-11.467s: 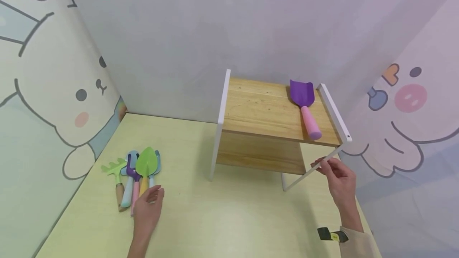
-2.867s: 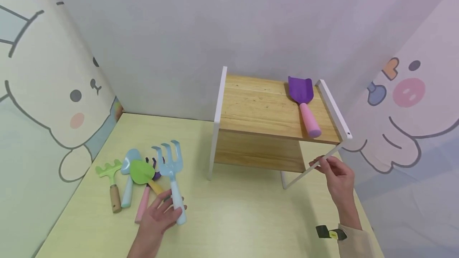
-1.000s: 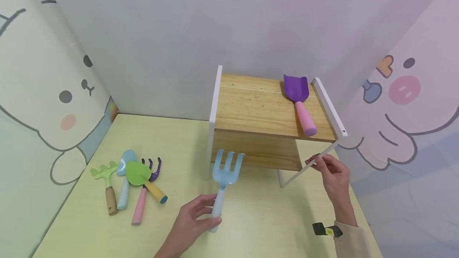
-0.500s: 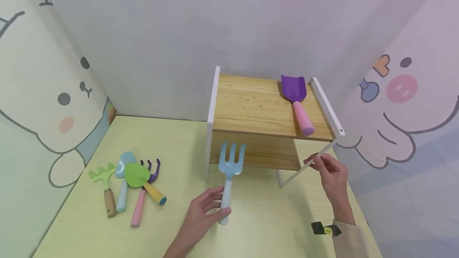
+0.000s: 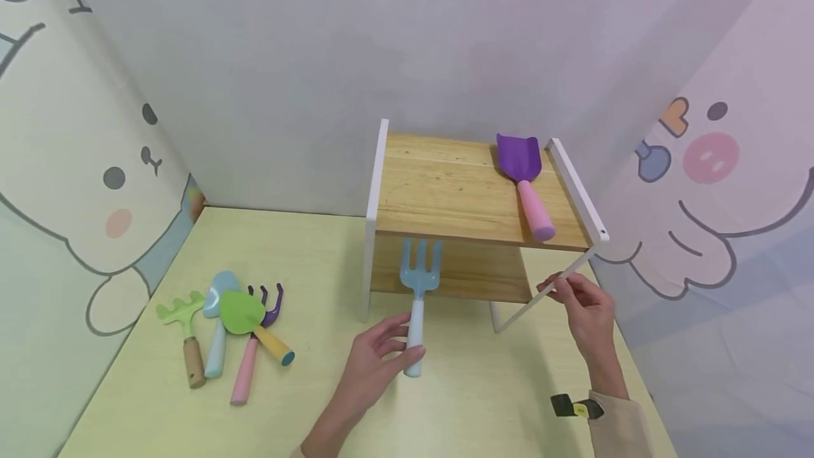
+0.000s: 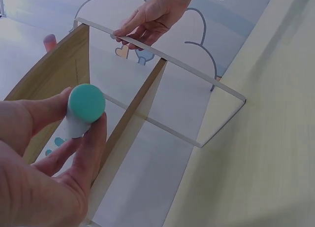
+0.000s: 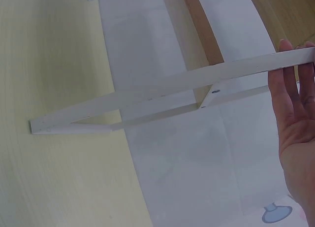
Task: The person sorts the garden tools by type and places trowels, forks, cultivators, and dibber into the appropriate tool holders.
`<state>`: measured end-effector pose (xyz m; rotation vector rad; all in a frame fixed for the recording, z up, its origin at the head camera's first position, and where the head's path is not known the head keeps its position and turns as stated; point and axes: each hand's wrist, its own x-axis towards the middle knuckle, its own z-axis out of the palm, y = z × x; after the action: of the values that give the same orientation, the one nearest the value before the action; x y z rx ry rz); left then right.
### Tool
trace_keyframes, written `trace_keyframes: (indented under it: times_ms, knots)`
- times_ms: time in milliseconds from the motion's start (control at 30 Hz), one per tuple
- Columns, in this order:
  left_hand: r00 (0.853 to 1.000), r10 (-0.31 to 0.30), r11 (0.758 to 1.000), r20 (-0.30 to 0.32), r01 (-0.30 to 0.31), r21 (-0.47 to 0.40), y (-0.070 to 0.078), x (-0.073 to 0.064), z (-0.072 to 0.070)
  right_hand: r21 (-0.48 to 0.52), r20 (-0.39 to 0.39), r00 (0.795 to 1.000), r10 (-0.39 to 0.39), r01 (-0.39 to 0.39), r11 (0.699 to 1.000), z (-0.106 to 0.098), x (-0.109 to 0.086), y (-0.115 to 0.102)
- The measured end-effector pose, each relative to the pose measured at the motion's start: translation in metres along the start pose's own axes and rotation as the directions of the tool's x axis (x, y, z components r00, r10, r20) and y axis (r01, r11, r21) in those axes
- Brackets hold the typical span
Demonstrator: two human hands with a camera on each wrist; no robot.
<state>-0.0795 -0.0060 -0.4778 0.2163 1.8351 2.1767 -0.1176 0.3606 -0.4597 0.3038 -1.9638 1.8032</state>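
Note:
My left hand (image 5: 375,362) grips the handle of a light blue garden fork (image 5: 420,279), tines pointing away from me. In the head view the tines overlap the opening between the two boards of a wooden shelf (image 5: 445,186). The left wrist view shows the handle's turquoise end (image 6: 87,103) between thumb and fingers. My right hand (image 5: 590,309) pinches the white side frame (image 7: 172,81) of the shelf at its right front. On the top board lies a hand shovel (image 5: 521,161) with a purple blade and pink handle.
At the left of the table (image 5: 305,246) lie a green rake (image 5: 184,313), a blue trowel (image 5: 219,309), a green trowel (image 5: 243,312) with yellow handle, and a purple cultivator (image 5: 244,370) with pink handle partly under it. Walls (image 5: 286,90) enclose the back and sides.
My left hand has taken the blue fork from the tools at the left and carried it right and forward to the shelf's front. The right hand keeps its hold on the frame.

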Motion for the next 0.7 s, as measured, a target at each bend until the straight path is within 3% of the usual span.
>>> trace_keyframes:
  times_ms: [267,700]
  knots:
    - [0.999,0.046,0.999,0.022,-0.046,0.007,0.010,0.013,0.008,0.051,0.016,0.999,-0.029,0.028,0.998,0.001,0.000,0.001]
    - [1.000,0.026,0.997,-0.016,-0.024,0.072,0.029,0.033,0.021,0.017,0.003,1.000,0.002,-0.002,1.000,0.002,0.000,-0.002]
